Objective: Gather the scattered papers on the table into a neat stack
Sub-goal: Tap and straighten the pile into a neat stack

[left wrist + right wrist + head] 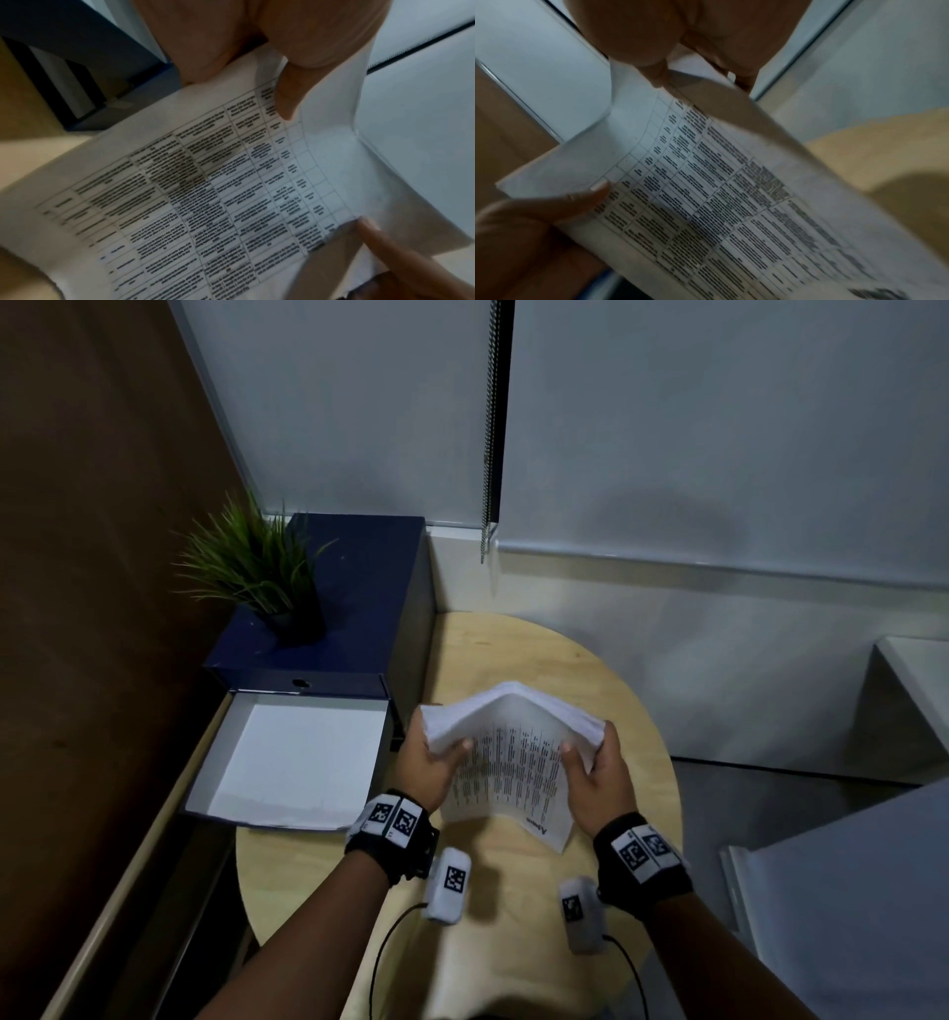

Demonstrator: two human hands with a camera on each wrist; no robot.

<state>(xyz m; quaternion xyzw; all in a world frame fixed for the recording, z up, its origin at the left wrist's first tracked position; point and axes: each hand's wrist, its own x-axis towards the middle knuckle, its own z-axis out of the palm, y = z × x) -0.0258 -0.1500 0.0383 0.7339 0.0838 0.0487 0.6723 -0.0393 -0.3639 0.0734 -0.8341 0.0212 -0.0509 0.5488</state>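
A thick stack of white papers (513, 752) with a printed table on its facing sheet stands on edge on the round wooden table (631, 690), its top bowed upward. My left hand (431, 765) grips the stack's left edge, thumb on the printed face. My right hand (598, 770) grips the right edge the same way. In the left wrist view the printed sheet (205, 192) fills the frame with my thumb (285, 95) pressed on it. The right wrist view shows the same sheet (718, 203) pinched under my right thumb (654, 67).
An open dark blue box (287, 757) with a white inside lies left of the table. Behind it stands a tall blue box (359, 588) with a potted green plant (251, 567) on top. White blinds hang behind, and white furniture (842, 891) stands at the right.
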